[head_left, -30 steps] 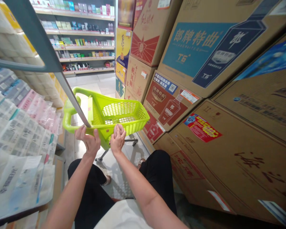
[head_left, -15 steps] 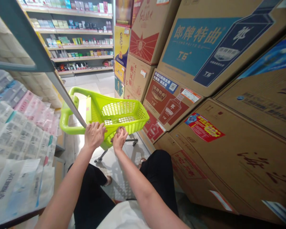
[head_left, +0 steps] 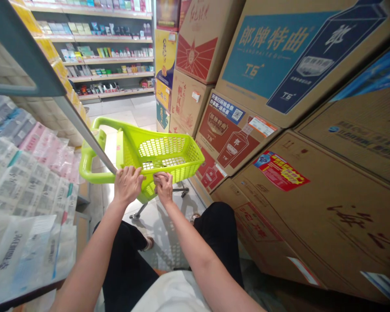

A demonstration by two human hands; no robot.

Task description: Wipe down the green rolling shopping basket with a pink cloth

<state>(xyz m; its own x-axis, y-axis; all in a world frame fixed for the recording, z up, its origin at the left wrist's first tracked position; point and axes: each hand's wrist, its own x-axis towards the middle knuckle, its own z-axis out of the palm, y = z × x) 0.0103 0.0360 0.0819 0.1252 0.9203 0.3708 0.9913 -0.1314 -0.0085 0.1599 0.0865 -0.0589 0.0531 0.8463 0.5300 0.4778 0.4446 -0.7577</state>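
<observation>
A lime-green shopping cart with a perforated basket stands sideways in front of me on a metal wheeled frame. My left hand is closed over the near rim, close to the cart's handle end. Farther right along the same rim, my right hand has its fingers curled in on the edge; its fingertips are partly hidden. Inside the basket I see only its slotted walls and floor. A slanting metal bar comes down from a grey plastic frame at upper left and ends beside my left hand.
Stacked cardboard cartons wall the right side. Plastic-wrapped packs are piled on the left. Shelves of small boxes and bottles stand at the back. Tiled floor runs between. My legs are below the cart.
My right hand has shifted slightly left and its fingers have moved on the rim. The left hand keeps its grip. The view has tilted a little; the cart stays nearly in place.
</observation>
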